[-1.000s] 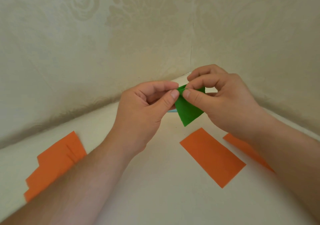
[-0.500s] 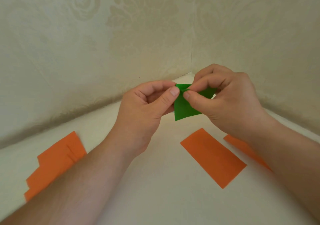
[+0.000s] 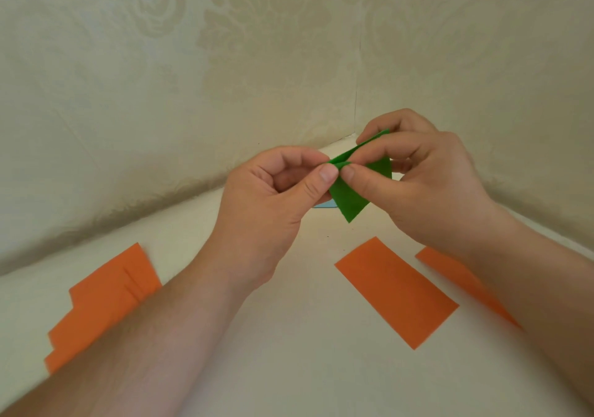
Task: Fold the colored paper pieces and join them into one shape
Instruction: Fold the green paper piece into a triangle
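Green paper (image 3: pixel 350 199) | pinched between both hands, left hand (image 3: pixel 273 198) and right hand (image 3: pixel 418 185), thumbs touching | tip points down toward bench (image 3: pixel 305 352) | right grips more

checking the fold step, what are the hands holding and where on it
Both hold the green paper at its upper folded edge: left hand pinches the left tip, right hand the flaps beside it.

The folded paper (image 3: pixel 350 199) is green; three orange papers (image 3: pixel 397 291) (image 3: pixel 103 304) (image 3: pixel 463 280) lie on the cream table (image 3: pixel 305 352); the wallpaper (image 3: pixel 225 46) is beige with floral damask; a light-blue scrap (image 3: pixel 325 204) shows.
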`<act>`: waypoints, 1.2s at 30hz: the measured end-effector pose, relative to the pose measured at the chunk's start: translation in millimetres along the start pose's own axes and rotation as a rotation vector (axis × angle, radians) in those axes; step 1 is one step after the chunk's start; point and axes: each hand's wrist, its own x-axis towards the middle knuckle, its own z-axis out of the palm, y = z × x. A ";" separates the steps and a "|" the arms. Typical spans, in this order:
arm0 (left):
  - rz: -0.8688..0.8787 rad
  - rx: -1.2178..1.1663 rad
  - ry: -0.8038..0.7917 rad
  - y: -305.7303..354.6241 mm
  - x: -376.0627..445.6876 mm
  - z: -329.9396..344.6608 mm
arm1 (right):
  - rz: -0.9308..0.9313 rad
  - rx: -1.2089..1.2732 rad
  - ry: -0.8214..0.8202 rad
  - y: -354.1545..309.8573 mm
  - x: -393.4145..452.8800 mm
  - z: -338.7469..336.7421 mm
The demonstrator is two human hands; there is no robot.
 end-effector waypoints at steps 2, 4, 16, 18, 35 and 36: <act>-0.004 0.005 0.015 0.0 -0.4 0.8 | 0.014 0.005 -0.002 -0.9 -0.2 0.5; -0.021 0.000 0.019 -0.5 -0.3 1.4 | 0.013 0.014 0.000 -1.8 -0.8 1.0; -0.153 -0.190 -0.046 -1.9 0.5 3.0 | 0.100 0.180 0.054 -9.4 -2.6 -0.2; -0.178 -0.222 -0.062 -2.7 0.4 2.6 | 0.120 0.161 0.063 -10.3 -2.4 0.0; -0.159 -0.143 0.011 -5.5 -0.9 5.5 | 0.130 0.019 0.069 -11.8 -2.7 1.7; -0.149 -0.127 0.016 -5.3 -1.2 5.7 | 0.137 0.018 0.065 -12.0 -2.9 2.0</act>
